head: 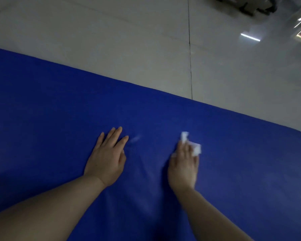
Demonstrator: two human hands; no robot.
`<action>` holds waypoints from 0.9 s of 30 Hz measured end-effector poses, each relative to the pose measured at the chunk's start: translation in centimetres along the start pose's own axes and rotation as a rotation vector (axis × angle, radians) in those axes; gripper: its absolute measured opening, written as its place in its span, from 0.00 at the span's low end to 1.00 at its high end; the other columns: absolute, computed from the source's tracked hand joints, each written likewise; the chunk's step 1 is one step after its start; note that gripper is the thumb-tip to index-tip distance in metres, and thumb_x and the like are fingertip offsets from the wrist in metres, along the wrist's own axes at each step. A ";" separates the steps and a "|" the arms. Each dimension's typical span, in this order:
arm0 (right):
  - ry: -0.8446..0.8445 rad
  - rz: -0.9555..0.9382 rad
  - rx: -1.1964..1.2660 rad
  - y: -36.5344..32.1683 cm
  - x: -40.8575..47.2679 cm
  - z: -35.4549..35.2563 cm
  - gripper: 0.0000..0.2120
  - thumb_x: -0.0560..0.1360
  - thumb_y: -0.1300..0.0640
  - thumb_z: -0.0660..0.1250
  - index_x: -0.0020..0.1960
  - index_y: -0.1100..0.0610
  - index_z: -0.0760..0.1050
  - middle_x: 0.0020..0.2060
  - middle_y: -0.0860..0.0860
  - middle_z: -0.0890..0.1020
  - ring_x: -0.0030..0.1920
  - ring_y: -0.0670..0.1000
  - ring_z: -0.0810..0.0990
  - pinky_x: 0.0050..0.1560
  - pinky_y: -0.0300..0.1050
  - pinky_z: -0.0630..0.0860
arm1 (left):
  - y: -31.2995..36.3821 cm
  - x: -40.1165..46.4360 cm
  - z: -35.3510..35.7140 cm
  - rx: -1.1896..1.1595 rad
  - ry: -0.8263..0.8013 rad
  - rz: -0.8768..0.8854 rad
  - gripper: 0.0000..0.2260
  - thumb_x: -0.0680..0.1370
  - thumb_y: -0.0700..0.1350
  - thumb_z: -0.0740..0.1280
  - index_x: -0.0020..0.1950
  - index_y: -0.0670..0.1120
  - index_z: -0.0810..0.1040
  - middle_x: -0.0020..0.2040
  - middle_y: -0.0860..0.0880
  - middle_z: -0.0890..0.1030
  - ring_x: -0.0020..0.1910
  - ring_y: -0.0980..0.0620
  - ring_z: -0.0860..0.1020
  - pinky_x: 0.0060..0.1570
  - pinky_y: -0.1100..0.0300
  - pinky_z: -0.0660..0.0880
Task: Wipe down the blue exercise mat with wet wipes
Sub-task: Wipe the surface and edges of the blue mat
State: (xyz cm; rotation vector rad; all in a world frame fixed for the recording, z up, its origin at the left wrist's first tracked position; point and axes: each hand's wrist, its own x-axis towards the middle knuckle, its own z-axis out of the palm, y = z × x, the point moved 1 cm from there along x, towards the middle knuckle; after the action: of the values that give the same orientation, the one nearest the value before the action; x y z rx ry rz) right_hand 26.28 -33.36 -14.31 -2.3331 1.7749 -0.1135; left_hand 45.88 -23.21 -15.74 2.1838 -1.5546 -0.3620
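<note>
On mat [59,119], R hand [183,164] presses wipe [195,148]

We see the mat [59,119] lying flat on the tiled floor [111,40], filling the near and left part of the view, its far edge running from upper left down toward the right, where a corner sits near the right border. Both forearms reach in from the near side over the mat. The left hand [106,159] rests flat on the mat, left of centre. The right hand [183,167] lies to its right, apart from it, pressing a wet wipe [195,147] onto the mat; the wipe pokes out ahead of and to the right of the fingers. Beyond the mat, a floor seam [189,49] runs away from us, and a blurred object [247,6] sits far off at upper right.
</note>
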 end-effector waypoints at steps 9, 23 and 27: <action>-0.061 -0.438 0.138 -3.8 -1.6 0.9 0.34 0.76 0.65 0.53 0.78 0.54 0.44 0.73 0.47 0.59 0.74 0.53 0.58 0.75 0.46 0.53 | 0.4 -0.1 -0.7 -0.128 0.054 -0.009 0.19 0.79 0.40 0.53 0.67 0.40 0.73 0.74 0.45 0.64 0.74 0.53 0.56 0.74 0.57 0.45; -0.085 -0.408 0.079 -7.5 -6.5 2.3 0.30 0.77 0.56 0.46 0.78 0.54 0.45 0.77 0.48 0.50 0.77 0.52 0.51 0.75 0.54 0.53 | 0.4 0.1 -0.5 -0.102 0.071 -0.025 0.17 0.79 0.39 0.56 0.66 0.40 0.75 0.74 0.45 0.66 0.75 0.50 0.59 0.73 0.60 0.45; -0.184 -0.514 0.141 -6.5 -6.9 2.0 0.29 0.78 0.55 0.41 0.78 0.50 0.41 0.76 0.43 0.43 0.76 0.46 0.41 0.76 0.50 0.45 | 0.4 0.1 -0.5 -0.108 0.075 -0.029 0.16 0.79 0.40 0.57 0.65 0.41 0.75 0.73 0.45 0.66 0.75 0.50 0.59 0.73 0.59 0.46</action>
State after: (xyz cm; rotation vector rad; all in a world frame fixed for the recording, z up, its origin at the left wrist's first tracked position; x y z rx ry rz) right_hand 30.85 -24.83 -14.41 -2.5411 1.0210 -0.0930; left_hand 45.84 -23.28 -15.08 2.1141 -1.4312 -0.3604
